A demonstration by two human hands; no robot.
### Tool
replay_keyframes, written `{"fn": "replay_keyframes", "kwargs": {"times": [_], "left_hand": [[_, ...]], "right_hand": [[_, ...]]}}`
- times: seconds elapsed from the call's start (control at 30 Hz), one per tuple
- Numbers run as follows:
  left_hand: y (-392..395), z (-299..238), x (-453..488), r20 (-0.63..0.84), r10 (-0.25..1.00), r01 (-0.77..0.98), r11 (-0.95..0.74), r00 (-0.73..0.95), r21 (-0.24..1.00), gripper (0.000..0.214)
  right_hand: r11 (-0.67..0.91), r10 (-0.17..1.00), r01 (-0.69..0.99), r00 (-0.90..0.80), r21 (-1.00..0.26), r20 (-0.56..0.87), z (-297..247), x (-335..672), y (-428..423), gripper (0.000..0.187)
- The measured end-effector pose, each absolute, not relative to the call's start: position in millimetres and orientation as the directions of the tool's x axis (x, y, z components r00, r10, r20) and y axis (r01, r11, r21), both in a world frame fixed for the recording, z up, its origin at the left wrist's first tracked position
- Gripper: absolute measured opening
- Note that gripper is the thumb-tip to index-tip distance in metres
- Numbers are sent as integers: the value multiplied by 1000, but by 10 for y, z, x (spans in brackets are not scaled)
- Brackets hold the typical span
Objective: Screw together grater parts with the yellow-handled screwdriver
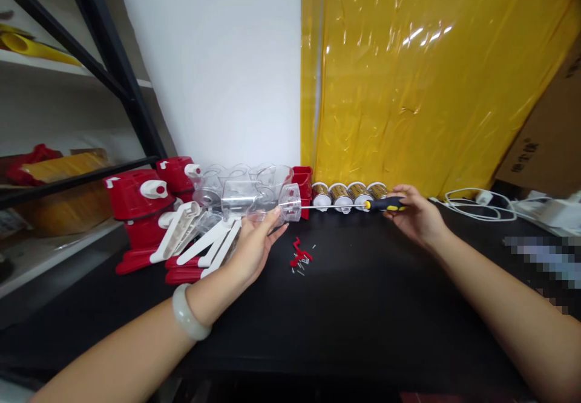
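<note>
My left hand (259, 239) is closed around a clear plastic housing (240, 196), lying on its side above the black table. My right hand (417, 218) grips a screwdriver (385, 204) by its black and yellow handle. Its long shaft points left, and the tip meets the right end of the housing; whether it sits on a screw is too small to tell. Below, small red plastic parts (300, 256) and several loose screws (301, 272) lie on the table.
Red bases (140, 200) and white crank handles with red grips (206, 242) stand at the left. Behind are more clear housings (215, 176), a red part (303, 176) and several grater drums (341, 196). A white cable (476, 209) lies at the right on the black table (363, 312).
</note>
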State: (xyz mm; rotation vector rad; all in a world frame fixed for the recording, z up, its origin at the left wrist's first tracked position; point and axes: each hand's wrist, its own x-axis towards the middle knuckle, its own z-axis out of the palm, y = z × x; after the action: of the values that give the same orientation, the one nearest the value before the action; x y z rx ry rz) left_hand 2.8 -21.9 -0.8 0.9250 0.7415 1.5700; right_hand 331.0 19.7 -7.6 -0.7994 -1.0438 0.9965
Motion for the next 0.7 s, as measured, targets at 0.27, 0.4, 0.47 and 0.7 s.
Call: {"fn": "replay_keyframes", "kwargs": {"times": [0.27, 0.4, 0.47, 0.7], "left_hand": [[-190, -5, 18, 180, 980, -492, -196, -80, 848, 30], [-184, -5, 9, 195, 978, -494, -207, -76, 844, 28], [-184, -8, 8, 189, 980, -496, -197, -67, 846, 29], [-212, -21, 31, 188, 981, -477, -185, -43, 859, 31]], "right_hand": [[240, 969, -299, 134, -924, 208, -124, 3239, 245, 42], [208, 962, -40, 188, -977, 197, -194, 3220, 295, 50], [270, 948, -100, 200, -958, 247, -170, 3214, 276, 40], [324, 940, -521, 81, -789, 333, 2, 3268, 131, 30]]}}
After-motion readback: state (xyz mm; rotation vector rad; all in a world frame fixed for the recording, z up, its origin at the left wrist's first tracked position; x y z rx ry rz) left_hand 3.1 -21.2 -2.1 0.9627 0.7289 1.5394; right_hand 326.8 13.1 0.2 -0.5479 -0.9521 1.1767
